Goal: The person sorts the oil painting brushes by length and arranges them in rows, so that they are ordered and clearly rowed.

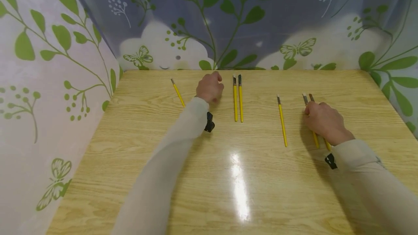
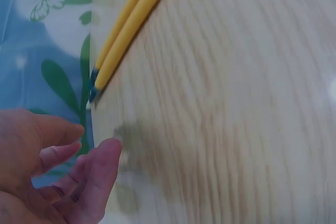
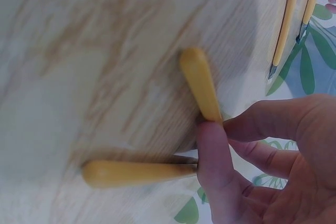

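My right hand [image 1: 324, 120] is over two yellow-handled paintbrushes on the right of the table. In the right wrist view its thumb and forefinger pinch one paintbrush [image 3: 201, 85], whose rounded handle end sticks out past them. The other paintbrush [image 3: 136, 174] lies beside it, partly hidden by the thumb. My left hand [image 1: 210, 87] is near the table's back edge, fingers loosely bent and holding nothing. It sits between a single slim paintbrush [image 1: 177, 93] on its left and a pair, one light-tipped paintbrush [image 1: 235, 102] and one dark-tipped paintbrush [image 1: 240, 102], on its right.
Another thin paintbrush [image 1: 282, 124] lies alone between the middle pair and my right hand. The wood-grain table [image 1: 261, 191] meets a leaf-patterned curtain [image 1: 183, 46] at the back, and a similar patterned covering [image 1: 49, 93] rises on the left.
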A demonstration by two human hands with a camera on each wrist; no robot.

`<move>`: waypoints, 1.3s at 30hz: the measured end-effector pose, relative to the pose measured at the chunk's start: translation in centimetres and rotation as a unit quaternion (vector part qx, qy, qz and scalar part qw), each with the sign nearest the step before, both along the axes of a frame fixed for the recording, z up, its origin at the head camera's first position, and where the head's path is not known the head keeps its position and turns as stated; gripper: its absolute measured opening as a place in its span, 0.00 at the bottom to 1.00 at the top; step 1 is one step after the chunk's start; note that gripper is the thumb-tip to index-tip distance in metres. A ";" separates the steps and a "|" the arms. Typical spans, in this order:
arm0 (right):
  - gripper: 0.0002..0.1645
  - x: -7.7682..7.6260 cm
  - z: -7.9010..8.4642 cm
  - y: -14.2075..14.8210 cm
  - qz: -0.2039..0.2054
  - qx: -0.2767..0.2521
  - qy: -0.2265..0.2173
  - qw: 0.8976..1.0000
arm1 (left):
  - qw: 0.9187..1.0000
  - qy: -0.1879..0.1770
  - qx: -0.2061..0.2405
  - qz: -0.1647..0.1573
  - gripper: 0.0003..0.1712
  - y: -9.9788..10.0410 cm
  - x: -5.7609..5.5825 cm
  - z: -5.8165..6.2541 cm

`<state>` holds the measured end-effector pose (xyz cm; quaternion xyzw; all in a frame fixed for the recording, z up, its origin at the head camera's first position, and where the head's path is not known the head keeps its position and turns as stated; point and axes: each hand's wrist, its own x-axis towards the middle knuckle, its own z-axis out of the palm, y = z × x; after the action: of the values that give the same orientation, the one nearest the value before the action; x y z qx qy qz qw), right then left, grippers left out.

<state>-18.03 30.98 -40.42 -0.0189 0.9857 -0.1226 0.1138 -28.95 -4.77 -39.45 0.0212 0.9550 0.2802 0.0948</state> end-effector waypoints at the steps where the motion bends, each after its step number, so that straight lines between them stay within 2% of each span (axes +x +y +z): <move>1: 0.23 0.0 0.0 0.0 0.001 0.000 0.001 1.000 | 1.000 0.002 -0.002 0.002 0.18 -0.4 0.0 0.0; 13: 0.21 0.1 0.0 -0.1 0.005 0.000 0.005 1.000 | 0.999 -0.003 -0.019 0.035 0.17 -4.8 -1.0 -0.1; 20: 0.21 0.1 0.1 -0.1 0.004 0.001 0.004 1.000 | 0.998 -0.005 -0.043 0.044 0.18 -7.6 -1.2 0.4; 25: 0.21 0.1 0.1 -0.1 0.004 0.000 0.004 1.000 | 0.997 -0.006 -0.063 0.043 0.19 -9.2 -1.0 1.1; 34: 0.21 0.2 0.0 -0.1 0.003 -0.004 0.010 1.000 | 0.996 -0.023 -0.080 0.041 0.21 -11.1 -0.9 1.1; 39: 0.21 0.2 0.0 -0.1 0.005 -0.001 0.009 1.000 | 0.995 -0.037 -0.083 0.040 0.16 -11.8 -0.6 1.4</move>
<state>-17.86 30.88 -40.38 -0.0252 0.9864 -0.1230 0.1058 -29.52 -16.58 -38.10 -0.0358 0.9709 0.2039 0.1205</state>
